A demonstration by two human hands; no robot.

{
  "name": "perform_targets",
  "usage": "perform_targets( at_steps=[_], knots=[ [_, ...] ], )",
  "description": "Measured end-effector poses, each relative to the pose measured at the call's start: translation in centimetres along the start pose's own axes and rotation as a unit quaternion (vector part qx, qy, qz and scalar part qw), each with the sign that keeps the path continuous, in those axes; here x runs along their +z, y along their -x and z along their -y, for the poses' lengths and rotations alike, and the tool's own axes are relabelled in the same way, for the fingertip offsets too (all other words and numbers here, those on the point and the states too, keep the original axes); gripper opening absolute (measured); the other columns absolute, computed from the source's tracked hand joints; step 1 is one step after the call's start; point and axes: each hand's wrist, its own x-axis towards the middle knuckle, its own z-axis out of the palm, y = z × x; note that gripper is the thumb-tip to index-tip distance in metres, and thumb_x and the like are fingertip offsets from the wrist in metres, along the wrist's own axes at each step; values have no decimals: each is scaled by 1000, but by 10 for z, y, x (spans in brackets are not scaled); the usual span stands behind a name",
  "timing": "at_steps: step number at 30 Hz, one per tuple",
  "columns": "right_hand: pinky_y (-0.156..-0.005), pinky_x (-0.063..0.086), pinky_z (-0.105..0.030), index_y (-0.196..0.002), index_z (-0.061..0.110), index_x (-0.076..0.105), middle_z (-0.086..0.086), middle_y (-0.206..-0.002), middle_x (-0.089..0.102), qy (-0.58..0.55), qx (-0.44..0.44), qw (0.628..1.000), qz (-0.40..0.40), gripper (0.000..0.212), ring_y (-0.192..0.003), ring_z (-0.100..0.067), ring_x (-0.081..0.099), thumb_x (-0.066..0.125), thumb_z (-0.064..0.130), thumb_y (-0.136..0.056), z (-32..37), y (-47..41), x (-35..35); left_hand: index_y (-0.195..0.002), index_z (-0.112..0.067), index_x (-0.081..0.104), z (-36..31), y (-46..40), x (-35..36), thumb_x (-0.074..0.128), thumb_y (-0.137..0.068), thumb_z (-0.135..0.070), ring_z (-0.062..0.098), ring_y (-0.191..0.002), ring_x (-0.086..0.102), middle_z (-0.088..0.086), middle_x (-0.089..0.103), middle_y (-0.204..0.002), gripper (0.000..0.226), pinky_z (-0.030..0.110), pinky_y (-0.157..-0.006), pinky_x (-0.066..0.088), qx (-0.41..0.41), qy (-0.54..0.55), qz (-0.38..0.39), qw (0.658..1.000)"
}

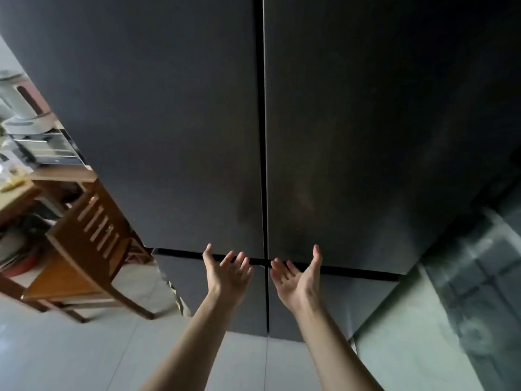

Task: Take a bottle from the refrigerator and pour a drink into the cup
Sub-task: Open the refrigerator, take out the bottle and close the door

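Both bare forearms reach forward toward twelve o'clock, nearly parallel. The left hand point(229, 273) is palm-up, fingers spread and slightly curled, thumb out toward eleven o'clock. The right hand point(296, 277) mirrors it, palm-up, fingers loosely apart, thumb toward one o'clock. Both hands hold nothing and lie just apart

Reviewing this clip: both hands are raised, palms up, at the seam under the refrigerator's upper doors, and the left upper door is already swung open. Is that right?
Not quite. The head view shows both upper doors of the refrigerator shut, with only a thin dark gap between them. The rest holds: the left hand and the right hand are raised, palms up and empty, at the seam under those doors.
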Motion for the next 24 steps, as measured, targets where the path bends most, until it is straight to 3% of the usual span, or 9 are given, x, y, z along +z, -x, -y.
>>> perform_targets(
  at_steps=[4, 8, 11, 14, 16, 18, 20, 24],
  knots=[
    [-114, 39, -43, -151, 4, 34, -18, -135, 56, -32, -13, 999, -16, 112, -126, -32, 56, 64, 78, -72, -4, -19, -13, -147, -7, 46, 22, -24, -11, 54, -83, -72, 32, -124, 57, 18, 53, -145, 91, 47, -105, 41, -14, 37, -27, 999],
    [-113, 40, -43, -152, 12, 34, -10, -142, 54, -31, -29, 998, -42, 109, -129, -29, 55, 64, 79, -71, -12, -36, -13, -155, -6, 31, 36, -52, -9, 56, -79, -77, 34, -139, 46, 18, 42, -155, 106, 55, -113, 37, -54, 46, -13, 997],
    [-109, 43, -42, -153, 18, 33, -6, -147, 50, -44, -41, 996, -60, 109, -133, -28, 51, 66, 79, -68, -24, -46, -10, -158, -7, 23, 40, -69, -2, 57, -77, -80, 28, -144, 42, 15, 35, -161, 114, 45, -117, 33, -62, 53, -26, 996],
    [-113, 38, -42, -155, 23, 29, -2, -156, 39, -60, -45, 997, -31, 115, -141, -27, 43, 68, 81, -64, -24, -58, -7, -157, -6, 22, 29, -89, 5, 62, -75, -79, 20, -138, 47, 11, 31, -163, 117, 34, -110, 39, -27, 85, -42, 995],
    [-117, 33, -43, -157, 23, 22, 0, -161, 31, -79, -48, 996, -12, 123, -145, -26, 36, 70, 82, -60, -17, -67, -4, -159, -9, 21, 18, -102, 7, 69, -70, -77, 23, -146, 38, 10, 29, -164, 121, 39, -120, 32, -19, 134, -38, 990],
    [-119, 30, -42, -157, 21, 23, 0, -161, 31, -94, -60, 994, -8, 128, -146, -24, 33, 72, 81, -56, -11, -75, 0, -153, -12, 34, 12, -109, 7, 74, -65, -77, 25, -142, 44, 9, 42, -156, 117, 43, -121, 32, -16, 157, -27, 987],
    [-119, 30, -42, -156, 20, 26, -2, -158, 34, -107, -77, 991, -12, 126, -143, -23, 37, 72, 81, -55, -14, -83, 1, -148, -14, 42, 13, -113, 7, 75, -64, -78, 24, -135, 52, 7, 51, -148, 111, 43, -119, 36, -9, 158, -24, 987],
    [-114, 40, -46, -142, 20, 48, -5, -140, 54, -107, -114, 988, -3, 103, -117, -25, 58, 66, 84, -63, -20, -92, 1, -153, -16, 38, 17, -116, 8, 68, -67, -81, 24, -139, 48, 7, 48, -151, 112, 43, -120, 34, -1, 149, -15, 989]
  ],
)
